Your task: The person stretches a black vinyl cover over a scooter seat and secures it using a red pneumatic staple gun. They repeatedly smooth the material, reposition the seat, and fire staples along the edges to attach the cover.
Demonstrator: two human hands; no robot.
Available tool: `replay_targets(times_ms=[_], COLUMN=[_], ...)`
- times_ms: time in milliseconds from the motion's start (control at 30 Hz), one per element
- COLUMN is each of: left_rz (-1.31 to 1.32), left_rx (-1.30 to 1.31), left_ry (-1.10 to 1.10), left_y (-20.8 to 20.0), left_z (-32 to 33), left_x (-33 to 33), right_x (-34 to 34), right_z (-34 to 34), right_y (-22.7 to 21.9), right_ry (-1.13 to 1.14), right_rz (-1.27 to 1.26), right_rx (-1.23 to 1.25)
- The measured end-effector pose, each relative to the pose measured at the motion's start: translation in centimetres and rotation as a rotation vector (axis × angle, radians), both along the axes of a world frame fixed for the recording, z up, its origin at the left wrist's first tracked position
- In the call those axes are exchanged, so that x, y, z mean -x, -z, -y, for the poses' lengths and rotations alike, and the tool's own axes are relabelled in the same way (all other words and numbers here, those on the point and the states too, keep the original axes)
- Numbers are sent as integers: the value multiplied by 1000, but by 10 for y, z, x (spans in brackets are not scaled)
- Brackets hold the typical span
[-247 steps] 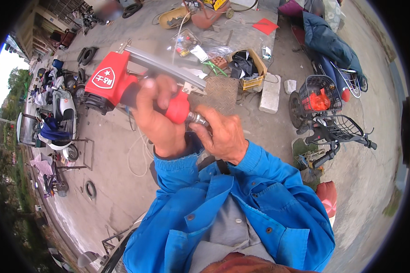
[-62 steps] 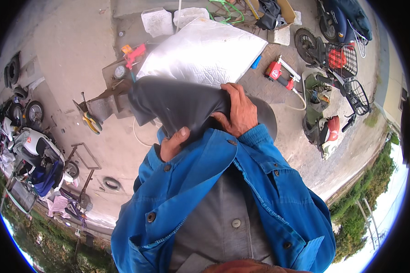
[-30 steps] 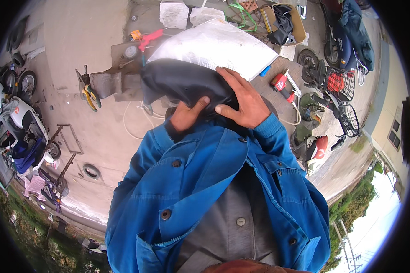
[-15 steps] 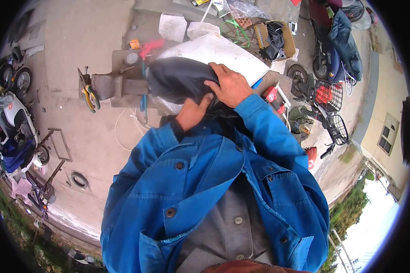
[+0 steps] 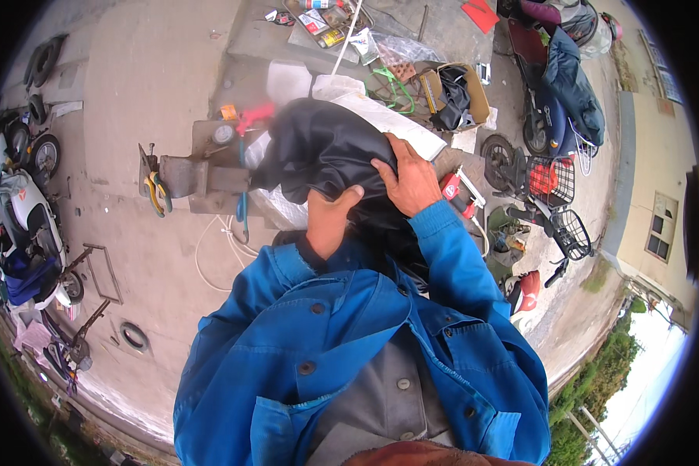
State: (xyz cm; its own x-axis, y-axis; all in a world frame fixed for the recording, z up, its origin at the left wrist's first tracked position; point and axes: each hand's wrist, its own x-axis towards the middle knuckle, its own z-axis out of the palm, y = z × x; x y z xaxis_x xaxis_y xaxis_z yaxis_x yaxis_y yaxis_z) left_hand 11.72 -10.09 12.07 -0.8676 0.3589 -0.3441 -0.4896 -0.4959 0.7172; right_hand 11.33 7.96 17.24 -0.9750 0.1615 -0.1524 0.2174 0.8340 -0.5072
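Before me is a seat-like bulge under a glossy black vinyl cover, wrinkled and sagging toward its left end. At the near edge my left hand is closed on the cover, thumb on top and the other fingers tucked out of sight. Over the right side my right hand grips the same cover, fingers bent across it and thumb pressing the top. Folds of black material hang below toward my lap. Behind the cover lies a white sheet. Beyond my right wrist rests a red staple gun.
At left a metal vise has yellow-and-blue pliers hanging on it. Near it lies a pink-red tool. A cardboard box holds black scraps. Parked scooters stand at left, and a bicycle basket is at right.
The cover has shifted right and bunched into more folds. My right hand has moved right and slightly nearer me; my left hand has come a little nearer too. Both keep hold.
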Motion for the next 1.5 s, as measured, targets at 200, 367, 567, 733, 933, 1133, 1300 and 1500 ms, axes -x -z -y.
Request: replay_targets(times_ms=[200,367,567,733,933,1133,1300,1500], left_rz=[418,454,491,416,386,459,369,525], left_rx=[-350,-214,-98,-231,-470,-413,-313,-342], left_ry=[-62,-64,-46,-2,73,140,237,352], left_y=[-12,-24,-47,-52,-48,-47,-43,-41], left_z=[-29,-35,-12,3,12,15,23,32], left_x=[20,20,26,31,35,27,28,23], right_x=[-7,0,3,1,-12,-30,-21,-32], right_z=[-4,-2,20,31,17,-3,7,2], right_y=[7,11,10,12,0,2,3,15], right_ry=[77,131,173,271,84,-90,-8,51], right_rz=[-90,-67,-99,-147,-183,42,137,36], right_rx=[-8,51,97,153,511,187,89,127])
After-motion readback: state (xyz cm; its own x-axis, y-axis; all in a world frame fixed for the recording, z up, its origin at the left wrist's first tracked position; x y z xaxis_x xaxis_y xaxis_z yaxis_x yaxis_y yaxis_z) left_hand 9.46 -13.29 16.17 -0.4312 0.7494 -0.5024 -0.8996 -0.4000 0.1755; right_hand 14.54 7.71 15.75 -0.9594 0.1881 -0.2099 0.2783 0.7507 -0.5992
